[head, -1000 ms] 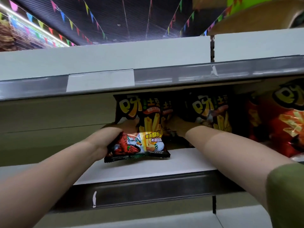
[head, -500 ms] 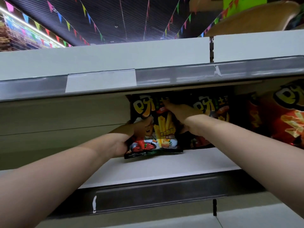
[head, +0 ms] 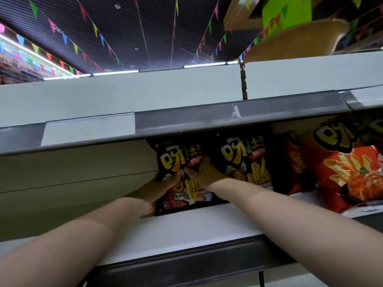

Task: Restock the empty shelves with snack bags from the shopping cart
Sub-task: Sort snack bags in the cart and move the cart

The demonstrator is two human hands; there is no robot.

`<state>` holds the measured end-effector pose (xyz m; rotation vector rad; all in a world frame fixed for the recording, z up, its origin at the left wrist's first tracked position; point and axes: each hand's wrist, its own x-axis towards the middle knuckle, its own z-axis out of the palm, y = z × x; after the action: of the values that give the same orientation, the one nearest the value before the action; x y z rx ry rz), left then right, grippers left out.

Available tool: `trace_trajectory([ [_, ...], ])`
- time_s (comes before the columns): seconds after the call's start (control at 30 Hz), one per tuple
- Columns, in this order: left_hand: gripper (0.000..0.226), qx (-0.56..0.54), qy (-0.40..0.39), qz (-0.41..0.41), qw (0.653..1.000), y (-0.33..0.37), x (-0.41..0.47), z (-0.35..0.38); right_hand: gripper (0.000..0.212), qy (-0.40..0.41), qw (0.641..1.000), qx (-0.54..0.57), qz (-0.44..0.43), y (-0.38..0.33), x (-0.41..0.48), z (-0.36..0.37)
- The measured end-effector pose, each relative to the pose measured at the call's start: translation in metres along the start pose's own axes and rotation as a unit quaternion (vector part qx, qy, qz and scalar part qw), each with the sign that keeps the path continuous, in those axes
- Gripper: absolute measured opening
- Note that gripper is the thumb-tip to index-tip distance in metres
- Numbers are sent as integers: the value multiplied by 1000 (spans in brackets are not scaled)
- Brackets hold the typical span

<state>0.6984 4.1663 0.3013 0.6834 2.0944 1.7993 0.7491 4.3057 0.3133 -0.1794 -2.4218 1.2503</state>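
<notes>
Compared w/ 1 s ago, the black snack bag is now standing further back on the shelf and more upright, just beside a 2nd black bag, so this placement is prob. nearly finishing. The left hand is gripping its left edge, fingers curled round it. The right hand is lying on its front; pinching or only pressing, I cannot tell. Counting: 2 black bags, at least 2 red bags, 2 hands.

Two black fries bags, the second just right of the first. Two red fries bags, one half hidden. Two hands: left hand, right hand. Two shelves: upper shelf, lower shelf. One blank white label.
</notes>
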Motion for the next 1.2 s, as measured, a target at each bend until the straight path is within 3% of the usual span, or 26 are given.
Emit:
trace_trajectory([
  [0.1, 107, 89, 70, 11, 993, -3, 1, 1, 75, 1, 1000, 4, 0, 3, -3, 2],
  [0.17, 111, 130, 117, 9, 985, -2, -1, 1, 76, 16, 1000, -3, 0, 1, -3, 1],
  [0.33, 97, 163, 216, 2, 963, 15, -25, 10, 90, 61, 996, -55, -34, -14, -26, -4],
  [0.47, 70, 102, 262, 41, 959, 16, -57, 20, 60, 84, 979, -116, -145, -33, -69, -8],
  [0.53, 60, 111, 298, 57, 946, 11, -76, 22, 42, 84, 975, -85, -189, -40, -87, 0],
  [0.6, 51, 128, 323, 73, 935, 6, -98, 22, 37, 78, 974, -17, -214, -46, -100, 16],
  [0.73, 31, 133, 387, 66, 910, -3, -153, 1, 42, 39, 960, 98, -261, -65, -118, 59],
  [0.87, 32, 96, 421, 31, 902, -16, -214, -36, 36, -27, 946, 175, -270, -94, -142, 104],
  [1.0, 18, 50, 463, 23, 885, -37, -280, -78, 29, -92, 927, 216, -294, -125, -176, 162],
  [1.2, 17, -8, 552, -40, 833, -90, -393, -155, 27, -224, 897, 249, -289, -173, -246, 279],
])
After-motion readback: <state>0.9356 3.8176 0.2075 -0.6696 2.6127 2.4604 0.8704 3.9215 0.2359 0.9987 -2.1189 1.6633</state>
